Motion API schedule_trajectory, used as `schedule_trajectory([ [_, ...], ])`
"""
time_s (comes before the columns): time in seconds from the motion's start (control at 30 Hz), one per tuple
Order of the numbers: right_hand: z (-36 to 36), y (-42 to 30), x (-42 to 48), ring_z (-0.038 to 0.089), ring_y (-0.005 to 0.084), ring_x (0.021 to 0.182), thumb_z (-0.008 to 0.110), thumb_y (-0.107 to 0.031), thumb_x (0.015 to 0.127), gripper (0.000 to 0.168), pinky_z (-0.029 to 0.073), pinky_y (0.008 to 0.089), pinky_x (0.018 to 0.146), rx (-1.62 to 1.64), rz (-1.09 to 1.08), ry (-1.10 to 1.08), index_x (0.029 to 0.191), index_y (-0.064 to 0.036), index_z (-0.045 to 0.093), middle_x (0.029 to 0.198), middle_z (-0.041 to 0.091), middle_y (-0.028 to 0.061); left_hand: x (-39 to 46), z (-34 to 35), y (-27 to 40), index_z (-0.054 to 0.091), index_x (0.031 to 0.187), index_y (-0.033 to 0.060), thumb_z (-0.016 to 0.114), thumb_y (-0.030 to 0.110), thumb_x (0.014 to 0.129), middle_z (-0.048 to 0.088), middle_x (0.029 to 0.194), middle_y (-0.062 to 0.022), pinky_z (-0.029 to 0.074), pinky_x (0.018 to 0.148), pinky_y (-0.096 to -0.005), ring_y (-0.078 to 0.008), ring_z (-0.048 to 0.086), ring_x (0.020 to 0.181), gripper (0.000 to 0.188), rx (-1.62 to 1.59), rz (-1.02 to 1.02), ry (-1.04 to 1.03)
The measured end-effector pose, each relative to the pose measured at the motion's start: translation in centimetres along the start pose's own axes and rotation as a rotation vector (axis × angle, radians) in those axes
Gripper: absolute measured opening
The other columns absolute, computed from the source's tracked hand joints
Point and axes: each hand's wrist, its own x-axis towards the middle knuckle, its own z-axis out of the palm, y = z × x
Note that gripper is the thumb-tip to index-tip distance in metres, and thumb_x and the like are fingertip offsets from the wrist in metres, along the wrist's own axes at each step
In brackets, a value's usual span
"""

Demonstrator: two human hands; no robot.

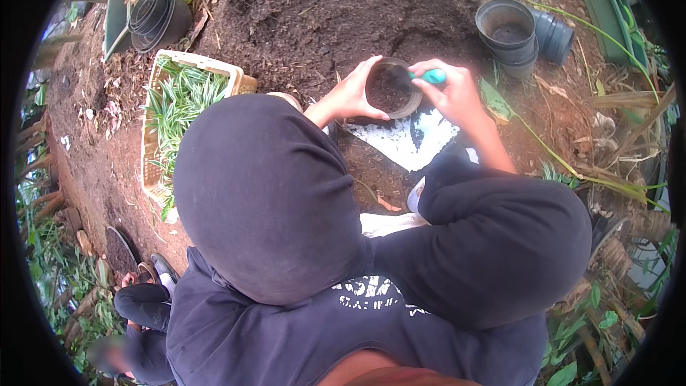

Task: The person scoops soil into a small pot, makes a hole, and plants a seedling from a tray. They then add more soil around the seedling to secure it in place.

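Observation:
Between my hands is a round plastic plant pot (412,107) with dark soil (387,88) inside. My left hand (353,91) grips the pot's left side, thumb at the near rim and fingers at the far rim. A tool with a turquoise handle (434,76), probably a small trowel, is in my right hand (455,91). Its dark end reaches into the pot at the right and is partly hidden there. Under and in front of the pot lies a soil-smeared white sheet (410,142) on the ground.
Beyond the pot spreads a heap of dark soil (332,5). On the left, a yellowish plastic crate (241,83) holds striped-leaf plants (185,96). Stacked black pots (161,16) stand far left, more nursery pots (506,27) at right. Another person (144,305) sits at lower left.

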Motion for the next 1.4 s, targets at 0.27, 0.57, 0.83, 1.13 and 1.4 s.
schedule_trajectory([
  [0.27,0.1,1.4,-2.5,0.075,0.0125,0.074,0.085,-0.008,0.097,0.018,0.056,0.0341,0.066,0.057,0.209,0.127,0.113,-0.005,0.076,0.086,0.081,0.0077,-0.1,0.0,0.3,0.023,0.173,0.0034,0.109,0.048,0.062,0.039,0.171,-0.0272,0.036,0.134,-0.0492,-0.0395,0.041,0.161,0.147,-0.011,-0.022,-0.002],
  [0.57,1.0,1.2,-1.0,0.076,0.0141,0.093,0.082,-0.006,0.098,0.016,0.058,0.033,0.083,0.16,0.137,-0.018,0.113,-0.002,0.076,0.102,0.082,0.0094,0.1,-0.2,0.2,0.022,0.174,0.0048,0.11,0.043,0.061,0.039,0.172,-0.025,0.036,0.134,-0.0483,-0.0374,0.042,0.161,0.148,-0.011,-0.042,-0.017],
  [0.83,-1.2,2.3,-2.4,0.078,0.0185,0.106,0.08,-0.001,0.1,0.018,0.063,0.032,0.095,0.547,0.364,0.153,0.117,0.001,0.076,0.118,0.081,0.0134,0.0,-0.3,0.5,0.022,0.174,0.005,0.109,0.046,0.062,0.037,0.173,-0.0268,0.035,0.135,-0.0493,-0.0407,0.038,0.163,0.148,-0.026,-0.068,-0.043],
  [1.13,-5.0,11.3,-9.1,0.077,0.0229,0.106,0.08,0.0,0.1,0.022,0.07,0.0398,0.096,0.588,0.67,0.817,0.12,0.001,0.072,0.114,0.072,0.011,0.1,-0.2,0.7,0.02,0.175,0.004,0.11,0.044,0.061,0.035,0.175,-0.0261,0.03,0.137,-0.0492,-0.038,0.035,0.165,0.15,-0.012,-0.087,-0.041],
  [1.4,2.8,18.0,-5.4,0.078,0.033,0.111,0.076,0.003,0.101,0.026,0.065,0.053,0.106,1.005,0.739,0.89,0.124,0.0,0.066,0.117,0.074,0.0166,0.2,-0.1,0.3,0.02,0.175,0.0035,0.11,0.045,0.061,0.036,0.174,-0.025,0.029,0.137,-0.0481,-0.0359,0.036,0.165,0.151,-0.023,-0.076,-0.04],
])
